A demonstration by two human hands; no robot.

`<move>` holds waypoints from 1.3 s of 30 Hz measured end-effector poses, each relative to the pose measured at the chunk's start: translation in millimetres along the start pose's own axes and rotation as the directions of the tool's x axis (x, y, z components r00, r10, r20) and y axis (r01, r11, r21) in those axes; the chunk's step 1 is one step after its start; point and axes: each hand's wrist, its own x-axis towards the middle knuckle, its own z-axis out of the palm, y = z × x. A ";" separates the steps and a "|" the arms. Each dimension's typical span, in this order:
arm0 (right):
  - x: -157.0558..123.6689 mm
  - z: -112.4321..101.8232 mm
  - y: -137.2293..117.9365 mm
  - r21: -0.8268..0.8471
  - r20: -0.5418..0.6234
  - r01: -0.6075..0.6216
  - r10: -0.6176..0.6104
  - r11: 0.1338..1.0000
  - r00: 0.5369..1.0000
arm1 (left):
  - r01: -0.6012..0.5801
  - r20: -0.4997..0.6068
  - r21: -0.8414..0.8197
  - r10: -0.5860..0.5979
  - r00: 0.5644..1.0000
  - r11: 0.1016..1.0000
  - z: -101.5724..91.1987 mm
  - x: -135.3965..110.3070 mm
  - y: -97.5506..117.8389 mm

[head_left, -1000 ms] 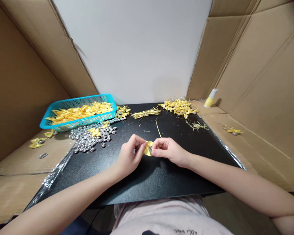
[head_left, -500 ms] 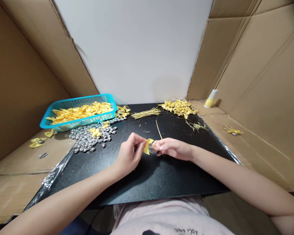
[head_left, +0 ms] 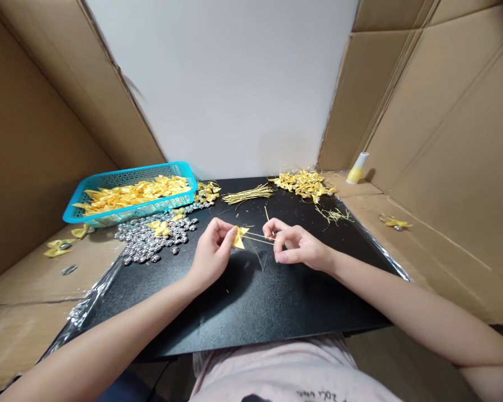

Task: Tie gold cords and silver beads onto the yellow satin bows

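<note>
Over the middle of the black table, my left hand (head_left: 214,245) pinches a yellow ribbon bow (head_left: 240,238) between thumb and fingertips. Thin yellow cord (head_left: 257,238) runs taut from the bow to my right hand (head_left: 299,244), whose curled fingers grip it. Another thin loose end hangs below the bow. Just beyond my right hand, a short piece of yellow cord (head_left: 266,213) sticks up or lies on the table; I cannot tell which. To the left of my left hand is a spread of silvery beads (head_left: 151,240) with a few yellow bows on top.
A turquoise basket (head_left: 129,216) of yellow ribbon pieces stands at back left. A bundle of gold cords (head_left: 248,194) lies at the back, beside a heap of finished-looking bows (head_left: 304,183). Cord scraps (head_left: 334,214) and a cone spool (head_left: 357,167) are at right. Cardboard walls enclose the table.
My hands have moved apart, the left one leftward with the bow. The cord between them, looped before, is now stretched straight.
</note>
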 end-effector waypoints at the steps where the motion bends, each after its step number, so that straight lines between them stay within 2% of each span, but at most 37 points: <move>1: -0.4 -0.4 1.1 0.034 -0.024 0.011 -0.010 0.999 1.000 | 0.011 -0.016 -0.006 -0.011 1.000 1.000 -2.4 3.8 -1.5; 5: -1.4 -0.5 2.1 0.185 -0.095 0.022 -0.005 0.983 0.995 | 0.031 -0.069 -0.016 -0.032 0.997 0.999 -9.9 14.0 -5.0; 9: -0.3 -3.0 -3.1 0.353 -0.180 0.022 0.045 0.935 0.983 | 0.019 -0.047 -0.013 -0.020 0.999 1.000 -9.2 13.3 -2.2; 11: 0.8 -6.0 -6.6 0.435 -0.131 -0.014 0.079 0.900 0.988 | 0.002 -0.037 -0.005 -0.002 0.999 1.000 -7.9 11.2 -0.1; 13: 1.7 -8.6 -9.2 0.460 -0.008 -0.111 0.129 0.881 0.992 | -0.021 -0.043 0.010 0.022 0.999 1.000 -7.5 9.5 1.3; 15: 2.0 -9.1 -10.7 0.402 0.120 -0.238 0.207 0.884 0.971 | -0.045 -0.050 0.028 0.046 0.998 0.999 -8.0 8.4 1.7; 18: 0.6 -5.2 -12.6 0.309 0.173 -0.310 0.267 0.899 0.948 | -0.066 -0.042 0.045 0.068 0.997 0.997 -9.4 8.2 1.2; 21: -3.1 -0.5 -18.8 0.237 0.079 -0.203 0.189 0.950 0.979 | -0.064 -0.042 0.044 0.066 0.997 0.997 -10.9 9.9 2.0; 23: -6.1 0.0 -27.0 0.115 0.040 -0.073 0.069 0.991 0.997 | -0.058 -0.034 0.033 0.060 0.998 0.998 -11.6 11.4 5.1; 28: -9.0 -6.1 -56.6 -0.012 0.163 0.182 -0.177 0.983 0.971 | -0.041 0.036 -0.015 0.041 0.998 0.999 -10.4 13.1 23.1; 32: -14.6 -7.0 -73.1 -0.138 0.235 0.259 -0.222 0.956 0.946 | 0.036 0.132 -0.094 -0.023 0.991 0.995 -11.4 9.3 38.0; 34: -24.3 -2.8 -74.0 -0.183 0.211 0.235 -0.195 0.955 0.958 | 0.040 0.156 -0.095 -0.025 0.987 0.995 -13.6 2.3 43.5; 36: -38.4 5.3 -70.3 -0.193 0.116 0.188 -0.168 0.963 0.979 | 0.055 0.181 -0.095 -0.037 0.983 0.994 -15.4 -10.1 47.8; 38: -53.2 16.9 -63.2 -0.128 -0.056 0.149 -0.157 0.981 0.986 | 0.113 0.213 -0.112 -0.087 0.973 0.987 -15.3 -27.3 51.0; 39: -59.5 23.2 -59.1 -0.054 -0.181 0.128 -0.136 0.990 0.974 | 0.151 0.223 -0.127 -0.120 0.967 0.980 -14.3 -37.1 52.1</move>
